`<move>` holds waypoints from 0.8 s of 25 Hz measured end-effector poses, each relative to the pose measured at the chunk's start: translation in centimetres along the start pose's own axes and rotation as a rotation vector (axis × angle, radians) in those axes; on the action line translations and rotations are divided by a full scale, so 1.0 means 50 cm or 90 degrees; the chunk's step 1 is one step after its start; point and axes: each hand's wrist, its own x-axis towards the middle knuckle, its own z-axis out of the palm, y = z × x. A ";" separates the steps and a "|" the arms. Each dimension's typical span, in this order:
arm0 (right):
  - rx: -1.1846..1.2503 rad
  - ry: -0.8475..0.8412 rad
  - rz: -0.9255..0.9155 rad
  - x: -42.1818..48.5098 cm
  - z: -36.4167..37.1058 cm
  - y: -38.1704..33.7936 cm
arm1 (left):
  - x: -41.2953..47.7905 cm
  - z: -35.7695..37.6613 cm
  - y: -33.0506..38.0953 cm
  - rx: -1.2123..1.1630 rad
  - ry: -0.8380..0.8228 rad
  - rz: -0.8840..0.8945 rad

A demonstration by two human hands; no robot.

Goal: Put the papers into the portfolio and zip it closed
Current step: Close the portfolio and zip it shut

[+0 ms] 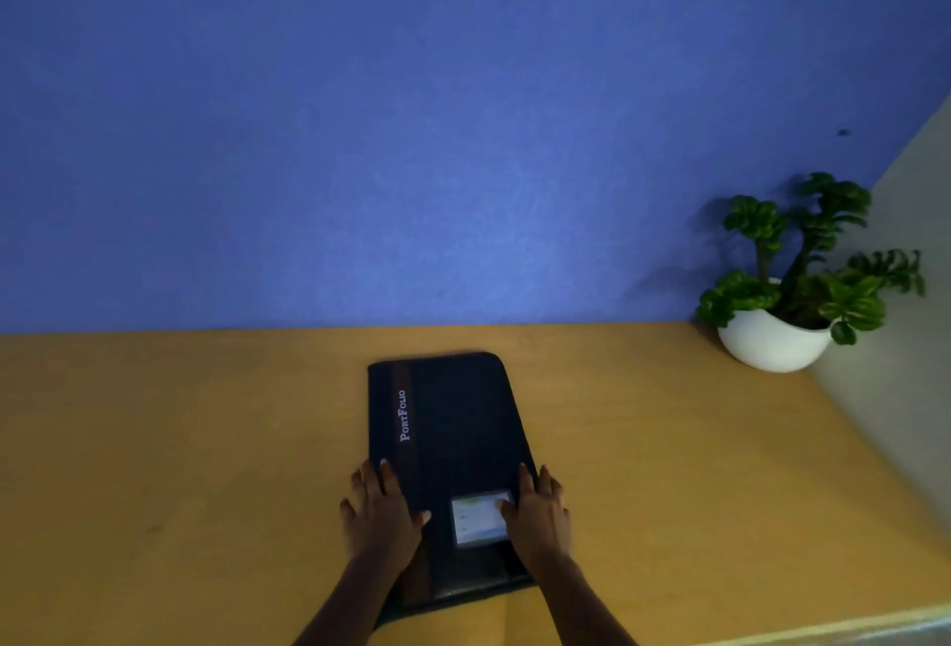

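A dark portfolio [453, 419] lies closed and flat on the yellow-brown table [180, 439], its long side running away from me, with "PortFolio" printed in white beside a brown stripe. A small clear card window [476, 519] shows on its near cover. My left hand [383, 511] rests flat on the near left edge, fingers straight, thumb on the cover. My right hand [540, 509] rests flat on the near right edge, its thumb touching the card window. No loose papers are in view.
A green plant in a white bowl pot [772, 336] stands at the back right corner of the table. A blue wall rises behind the table, and a grey wall closes the right side. The table's near edge shows at the lower right.
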 end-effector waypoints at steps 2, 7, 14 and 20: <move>0.046 -0.020 0.048 0.005 0.007 0.003 | 0.007 0.008 -0.009 -0.054 -0.035 -0.065; 0.142 -0.023 0.165 0.028 0.004 -0.007 | 0.040 0.013 -0.021 -0.258 -0.088 -0.173; 0.240 -0.056 0.266 0.078 -0.007 -0.003 | 0.092 0.016 -0.058 -0.490 -0.076 -0.260; 0.392 0.013 0.219 0.066 0.028 -0.105 | 0.109 -0.015 -0.146 -0.648 0.035 -0.310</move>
